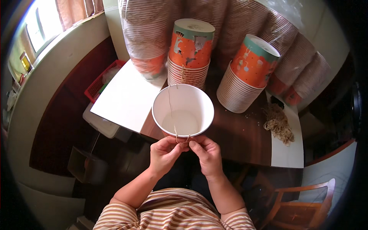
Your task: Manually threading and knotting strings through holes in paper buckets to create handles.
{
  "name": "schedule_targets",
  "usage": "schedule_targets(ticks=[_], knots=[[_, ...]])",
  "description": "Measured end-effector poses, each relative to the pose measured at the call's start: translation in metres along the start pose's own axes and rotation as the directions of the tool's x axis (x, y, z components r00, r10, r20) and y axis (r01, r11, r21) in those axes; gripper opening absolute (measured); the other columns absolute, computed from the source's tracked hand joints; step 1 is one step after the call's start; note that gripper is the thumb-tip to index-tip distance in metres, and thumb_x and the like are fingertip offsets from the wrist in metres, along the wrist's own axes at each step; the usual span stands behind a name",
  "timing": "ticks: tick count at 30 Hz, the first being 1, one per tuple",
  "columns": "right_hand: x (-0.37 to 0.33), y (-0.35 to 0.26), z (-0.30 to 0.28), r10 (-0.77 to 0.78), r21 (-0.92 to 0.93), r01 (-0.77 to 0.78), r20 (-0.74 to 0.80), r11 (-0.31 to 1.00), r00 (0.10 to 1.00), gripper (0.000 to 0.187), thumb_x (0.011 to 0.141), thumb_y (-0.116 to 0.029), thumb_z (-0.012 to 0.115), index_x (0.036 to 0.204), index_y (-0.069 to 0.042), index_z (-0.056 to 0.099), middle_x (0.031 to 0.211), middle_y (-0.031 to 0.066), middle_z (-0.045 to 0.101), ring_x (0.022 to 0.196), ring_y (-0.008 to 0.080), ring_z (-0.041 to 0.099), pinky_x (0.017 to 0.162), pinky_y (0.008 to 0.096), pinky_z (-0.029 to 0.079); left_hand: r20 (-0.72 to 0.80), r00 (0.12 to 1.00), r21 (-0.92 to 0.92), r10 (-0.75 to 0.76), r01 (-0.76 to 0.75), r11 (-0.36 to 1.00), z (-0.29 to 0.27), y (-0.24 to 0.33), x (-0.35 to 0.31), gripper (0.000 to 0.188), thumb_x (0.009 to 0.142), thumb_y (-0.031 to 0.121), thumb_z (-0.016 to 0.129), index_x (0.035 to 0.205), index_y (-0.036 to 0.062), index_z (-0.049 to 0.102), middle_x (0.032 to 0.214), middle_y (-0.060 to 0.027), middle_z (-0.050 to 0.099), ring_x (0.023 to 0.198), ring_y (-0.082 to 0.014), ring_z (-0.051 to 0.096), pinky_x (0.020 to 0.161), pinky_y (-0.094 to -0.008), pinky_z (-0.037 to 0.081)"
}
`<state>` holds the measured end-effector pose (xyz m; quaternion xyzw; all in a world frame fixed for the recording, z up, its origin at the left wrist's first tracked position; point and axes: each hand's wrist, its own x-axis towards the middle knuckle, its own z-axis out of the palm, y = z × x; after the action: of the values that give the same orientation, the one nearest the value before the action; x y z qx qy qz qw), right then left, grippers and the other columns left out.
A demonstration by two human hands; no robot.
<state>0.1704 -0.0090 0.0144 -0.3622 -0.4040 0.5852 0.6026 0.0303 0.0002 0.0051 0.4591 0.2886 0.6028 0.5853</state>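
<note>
While both the left hand and right hand pinch a thin string, the white paper bucket sits just beyond them on the worktop.

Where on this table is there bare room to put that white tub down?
Bare wood lies right of the white tub, between it, the right cup stack and the rubber bands. The white sheet on the left is bare too. The back is crowded with bagged cups.

We hold both forearms up from the lower edge, converging toward the middle. Our left hand and right hand meet fingertip to fingertip, fingers curled and pinched, knuckles facing up, wrists bent slightly inward, elbows spread apart.
</note>
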Motion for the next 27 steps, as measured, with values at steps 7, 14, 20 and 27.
schedule_targets(ticks=[7,14,20,27], knots=[[-0.005,-0.002,0.002,-0.068,-0.173,0.064,-0.017,0.983,0.998,0.013,0.087,-0.011,0.064,0.093,0.001,0.064,0.087,0.0036,0.066,0.078,0.0085,0.06,0.071,0.0235,0.049,0.048,0.999,-0.012,0.013,-0.012,1.0,-0.001,0.0,-0.005,0.015,0.086,-0.004,0.057,0.101,-0.0074,0.06,0.095,-0.0104,0.065,0.086,-0.015,0.064,0.078,-0.0277,0.053],[0.003,-0.002,0.001,-0.223,-0.46,0.213,0.033,0.862,0.974,0.011,0.086,-0.009,0.064,0.091,0.002,0.063,0.087,0.0051,0.065,0.078,0.0087,0.059,0.07,0.0235,0.048,0.023,0.999,0.185,0.028,-0.032,0.982,0.005,0.004,-0.001,0.018,0.083,-0.001,0.065,0.1,-0.0051,0.059,0.09,-0.0071,0.066,0.081,-0.0107,0.063,0.073,-0.0225,0.052],[0.004,0.001,0.001,-0.286,-0.474,0.266,0.031,0.839,0.958,0.007,0.086,-0.005,0.063,0.089,0.002,0.062,0.088,0.0041,0.064,0.078,0.0082,0.058,0.07,0.0226,0.048,-0.059,0.998,0.249,0.011,0.004,0.969,0.005,0.008,0.002,0.007,0.084,-0.001,0.064,0.09,-0.003,0.061,0.081,-0.0037,0.065,0.072,-0.0066,0.06,0.065,-0.0204,0.05],[0.002,-0.009,0.007,-0.331,-0.594,0.293,0.048,0.749,0.942,0.007,0.083,-0.004,0.063,0.088,0.0,0.062,0.088,0.0108,0.062,0.078,0.0204,0.062,0.068,0.0298,0.049,-0.081,0.997,0.288,-0.006,0.029,0.957,0.001,0.007,0.0,0.005,0.086,0.0,0.061,0.088,-0.0039,0.063,0.08,-0.0042,0.064,0.066,-0.0064,0.059,0.059,-0.0199,0.051]])
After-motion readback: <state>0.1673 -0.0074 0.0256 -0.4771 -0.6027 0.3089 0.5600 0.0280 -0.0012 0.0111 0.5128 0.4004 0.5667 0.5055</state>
